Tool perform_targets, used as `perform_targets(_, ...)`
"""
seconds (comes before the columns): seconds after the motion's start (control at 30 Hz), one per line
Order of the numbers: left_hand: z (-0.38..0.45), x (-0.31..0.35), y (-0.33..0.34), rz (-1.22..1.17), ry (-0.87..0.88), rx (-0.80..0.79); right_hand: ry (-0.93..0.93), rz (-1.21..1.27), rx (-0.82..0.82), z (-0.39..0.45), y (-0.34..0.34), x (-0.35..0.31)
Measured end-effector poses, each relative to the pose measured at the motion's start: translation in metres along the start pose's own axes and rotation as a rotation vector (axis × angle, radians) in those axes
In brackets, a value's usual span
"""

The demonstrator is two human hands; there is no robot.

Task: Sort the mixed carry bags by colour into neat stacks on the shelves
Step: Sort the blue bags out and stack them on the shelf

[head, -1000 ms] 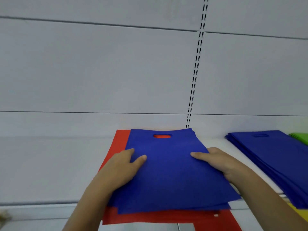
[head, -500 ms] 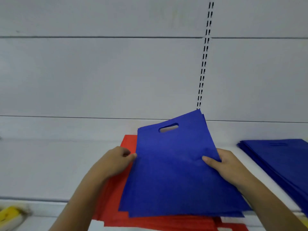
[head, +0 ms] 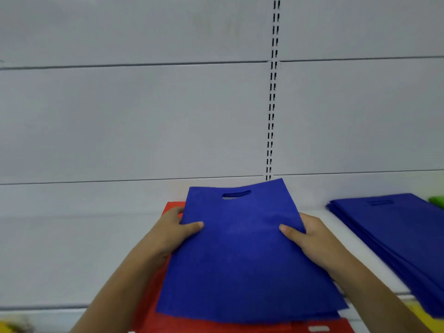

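Note:
A bundle of blue carry bags (head: 242, 255) with a cut-out handle is lifted a little above the red bags (head: 240, 326) on the white shelf (head: 72, 260). My left hand (head: 174, 233) grips the bundle's left edge, thumb on top. At the right edge my right hand (head: 310, 239) grips it the same way. A separate stack of blue bags (head: 394, 236) lies on the shelf to the right.
A green bag (head: 437, 201) peeks in at the far right edge and a yellow one (head: 425, 320) at the lower right. The slotted upright (head: 272, 92) runs up the white back panel. Something yellow (head: 7, 328) shows at the bottom left corner.
Both hands have raised the blue bundle off the red bags and squared it up; my thumbs now clamp its two side edges. The view has tilted upward.

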State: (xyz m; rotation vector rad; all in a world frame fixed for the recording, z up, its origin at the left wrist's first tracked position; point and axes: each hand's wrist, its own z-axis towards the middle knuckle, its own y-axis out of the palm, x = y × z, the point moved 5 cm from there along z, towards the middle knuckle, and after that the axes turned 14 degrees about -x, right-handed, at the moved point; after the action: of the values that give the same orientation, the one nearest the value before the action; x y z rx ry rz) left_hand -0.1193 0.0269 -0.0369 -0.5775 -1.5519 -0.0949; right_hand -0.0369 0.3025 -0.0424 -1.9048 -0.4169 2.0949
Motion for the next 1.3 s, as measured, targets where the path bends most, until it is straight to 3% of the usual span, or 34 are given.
perform_targets(0.13,-0.011,-0.005,0.022,0.034,0.01,-0.133,-0.099,-0.17,0.067,-0.017,0.007,-0.015)
perform_targets(0.27,-0.027,0.015,0.031,0.141,0.185,-0.078,-0.11,-0.258,0.207,-0.051,0.003,-0.021)
perform_targets(0.47,-0.048,0.057,0.083,0.269,0.461,-0.134,0.025,-0.427,0.393,-0.119,-0.033,-0.009)
perform_targets(0.7,-0.053,0.083,0.211,0.281,0.486,-0.211,0.205,-0.681,0.57,-0.222,-0.119,0.013)
perform_targets(1.0,-0.069,0.116,0.386,0.27,0.572,-0.198,0.286,-0.674,0.576,-0.327,-0.251,0.055)
perform_targets(1.13,-0.06,0.126,0.422,0.307,0.558,-0.149,0.323,-0.699,0.508,-0.328,-0.291,0.078)
perform_targets(1.3,-0.031,0.138,0.438,0.384,0.524,-0.062,0.331,-0.9,0.487,-0.291,-0.329,0.093)
